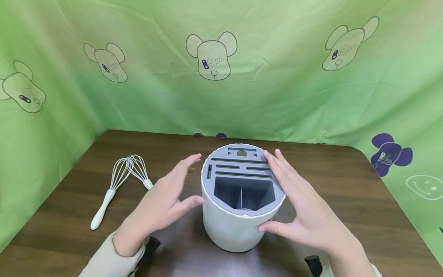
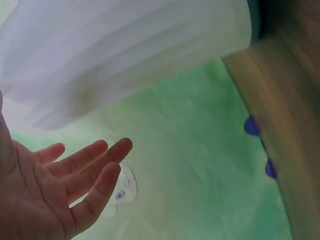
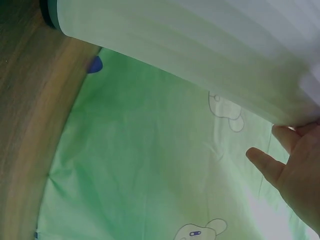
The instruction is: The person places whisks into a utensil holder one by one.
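Note:
A white, round utensil holder point(image 1: 231, 234) stands upright on the table, its grey top insert point(image 1: 210, 187) cut with narrow slots and one large divided opening. Beside its left wall is my left hand point(image 1: 160, 202), fingers spread and thumb tip near the rim. In the left wrist view the left palm point(image 2: 37, 195) shows with loosely extended fingers below the holder's wall point(image 2: 150, 45). My right hand point(image 1: 308, 211) touches the right side of the holder, with long straight fingers along the rim and the thumb low at the front. The right wrist view shows right fingertips right at the wall point(image 3: 200, 45).
Two white-handled wire whisks lie left on the brown wooden table point(image 1: 346, 184): one whisk point(image 1: 102, 209) in full view, the other whisk point(image 1: 138, 169) partly hidden behind my left hand. A green printed cloth point(image 1: 277, 100) hangs around the table's back and sides.

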A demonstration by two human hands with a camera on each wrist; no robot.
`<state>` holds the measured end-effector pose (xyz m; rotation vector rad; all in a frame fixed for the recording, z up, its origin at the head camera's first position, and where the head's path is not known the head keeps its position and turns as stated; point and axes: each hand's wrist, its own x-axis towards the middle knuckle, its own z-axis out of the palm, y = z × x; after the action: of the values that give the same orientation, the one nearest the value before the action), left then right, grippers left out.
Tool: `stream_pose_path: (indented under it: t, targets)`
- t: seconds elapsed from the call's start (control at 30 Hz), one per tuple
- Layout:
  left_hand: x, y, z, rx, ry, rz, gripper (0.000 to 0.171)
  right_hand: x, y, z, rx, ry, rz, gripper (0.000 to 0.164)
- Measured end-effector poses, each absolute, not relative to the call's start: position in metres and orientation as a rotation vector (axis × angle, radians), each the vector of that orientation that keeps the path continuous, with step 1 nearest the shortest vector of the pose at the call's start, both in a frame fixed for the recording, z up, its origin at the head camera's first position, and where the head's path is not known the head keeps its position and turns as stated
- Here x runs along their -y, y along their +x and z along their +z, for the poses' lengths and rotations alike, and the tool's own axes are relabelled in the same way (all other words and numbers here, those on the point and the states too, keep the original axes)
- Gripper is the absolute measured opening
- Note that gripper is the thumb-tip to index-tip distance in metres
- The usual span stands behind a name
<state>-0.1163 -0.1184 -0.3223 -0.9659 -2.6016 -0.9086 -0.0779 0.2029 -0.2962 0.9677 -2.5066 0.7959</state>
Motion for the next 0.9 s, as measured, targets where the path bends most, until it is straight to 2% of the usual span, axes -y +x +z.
stream_pose_path:
  t: [0.2,0.33,0.47,0.6,0.9]
  targets:
    - [0.137,-0.123,-0.321,2.529,-0.855,-0.891,0.056,-0.203,-0.077,-0.295,2.535,0.953,0.792,0.120]
    - [0.150,-0.129,-0.319,2.552,-0.705,-0.862,0.047,-0.203,-0.077,-0.294,2.532,0.952,0.789,0.119]
    - [0.163,-0.134,-0.320,2.623,-0.529,-0.821,0.045,-0.203,-0.077,-0.294,2.514,0.958,0.796,0.119]
    - [0.174,-0.136,-0.324,2.699,-0.375,-0.771,0.051,-0.204,-0.076,-0.295,2.514,0.960,0.812,0.120]
    - [0.195,-0.147,-0.345,2.782,-0.251,-0.709,0.054,-0.202,-0.077,-0.298,2.483,0.975,0.810,0.121]
